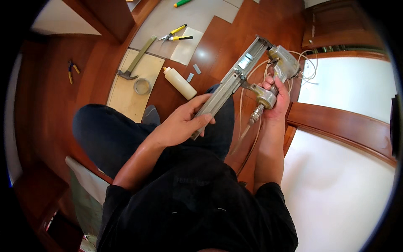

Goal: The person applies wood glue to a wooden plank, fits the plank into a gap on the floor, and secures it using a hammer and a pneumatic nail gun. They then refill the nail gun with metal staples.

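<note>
A pneumatic nail gun [287, 59] with a long metal magazine [228, 87] is held up in front of my chest. My right hand [277, 100] is wrapped round its handle, near the metal air-hose fitting [256, 113]. Toward the magazine's lower end, my left hand [184, 119] grips the rail between thumb and fingers. A window in the magazine shows something bright inside [245, 61]. Two small grey strips [196, 69], which look like staples or nails, lie on the floor beyond my left hand, close to a cream squeeze bottle [179, 82] lying on its side.
A claw hammer [136, 59] and a roll of tape [142, 86] rest on a pale board [121, 98]. Yellow-and-black snips [171, 35] lie farther off, and pliers [72, 72] at the left. A thin air hose [314, 67] loops at the right beside white panels [348, 84].
</note>
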{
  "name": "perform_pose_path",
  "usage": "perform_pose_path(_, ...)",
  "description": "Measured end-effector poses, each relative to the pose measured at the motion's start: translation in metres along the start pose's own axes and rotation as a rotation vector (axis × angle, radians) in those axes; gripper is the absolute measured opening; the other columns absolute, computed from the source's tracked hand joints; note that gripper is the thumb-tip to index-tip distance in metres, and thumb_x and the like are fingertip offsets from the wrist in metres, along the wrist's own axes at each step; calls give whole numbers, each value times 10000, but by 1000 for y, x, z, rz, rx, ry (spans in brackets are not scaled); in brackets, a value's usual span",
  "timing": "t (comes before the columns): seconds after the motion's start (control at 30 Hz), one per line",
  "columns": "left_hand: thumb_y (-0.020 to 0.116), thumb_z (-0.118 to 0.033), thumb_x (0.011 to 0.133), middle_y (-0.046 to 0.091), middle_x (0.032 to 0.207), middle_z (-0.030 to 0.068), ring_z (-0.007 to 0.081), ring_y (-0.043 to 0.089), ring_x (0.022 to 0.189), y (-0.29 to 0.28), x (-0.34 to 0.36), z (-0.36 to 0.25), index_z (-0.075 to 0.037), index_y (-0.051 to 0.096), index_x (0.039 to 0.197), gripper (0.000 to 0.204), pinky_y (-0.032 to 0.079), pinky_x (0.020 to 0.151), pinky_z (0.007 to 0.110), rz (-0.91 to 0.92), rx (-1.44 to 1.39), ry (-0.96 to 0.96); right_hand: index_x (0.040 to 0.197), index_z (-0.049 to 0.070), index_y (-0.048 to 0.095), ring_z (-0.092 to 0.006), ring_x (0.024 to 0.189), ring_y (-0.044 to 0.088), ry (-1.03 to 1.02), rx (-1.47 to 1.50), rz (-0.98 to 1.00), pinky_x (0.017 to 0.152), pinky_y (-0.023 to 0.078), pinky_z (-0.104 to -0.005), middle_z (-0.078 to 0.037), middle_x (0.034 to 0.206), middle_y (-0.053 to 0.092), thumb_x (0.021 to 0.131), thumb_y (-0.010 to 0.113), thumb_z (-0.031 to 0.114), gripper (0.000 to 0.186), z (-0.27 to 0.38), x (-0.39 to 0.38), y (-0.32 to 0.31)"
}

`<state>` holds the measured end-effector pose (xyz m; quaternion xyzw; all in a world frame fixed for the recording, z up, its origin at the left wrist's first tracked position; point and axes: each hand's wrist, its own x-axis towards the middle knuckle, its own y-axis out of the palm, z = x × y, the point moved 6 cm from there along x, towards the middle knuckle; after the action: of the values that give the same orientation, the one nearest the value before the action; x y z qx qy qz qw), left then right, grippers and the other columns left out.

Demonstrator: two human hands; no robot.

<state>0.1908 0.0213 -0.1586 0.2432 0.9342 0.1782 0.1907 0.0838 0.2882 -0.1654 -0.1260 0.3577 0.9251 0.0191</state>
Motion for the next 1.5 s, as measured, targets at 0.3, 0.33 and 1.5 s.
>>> perform_pose_path(0.3, 643, -147, 984, 546, 1266, 85, 162, 532, 1166, 5, 6, 3, -1, 422, 1436, 524, 414, 1038, 314, -295, -61, 343, 1384, 68, 473, -161, 736, 600, -28, -74, 98, 817, 550, -425, -50, 875, 564, 994, 586, 152, 415, -4, -43, 63)
perform_pose_path(0.33, 654, -153, 979, 544, 1278, 85, 169, 521, 1198, 4, 6, 1, 1, 428, 1427, 525, 392, 1068, 322, -295, -86, 359, 1430, 77, 454, -132, 751, 572, -36, -147, 127, 842, 513, -400, -19, 881, 545, 1010, 566, 190, 449, -4, -49, 71)
perform_pose_path(1.5, 721, -180, 898, 555, 1363, 179, 305, 582, 1184, -19, -180, -65, -42, 507, 1360, 528, 450, 1027, 417, -1001, 950, 456, 1215, 54, 476, -136, 659, 555, 375, -252, 723, 742, 547, -393, -29, 786, 509, 969, 576, 207, 307, -120, -66, 192)
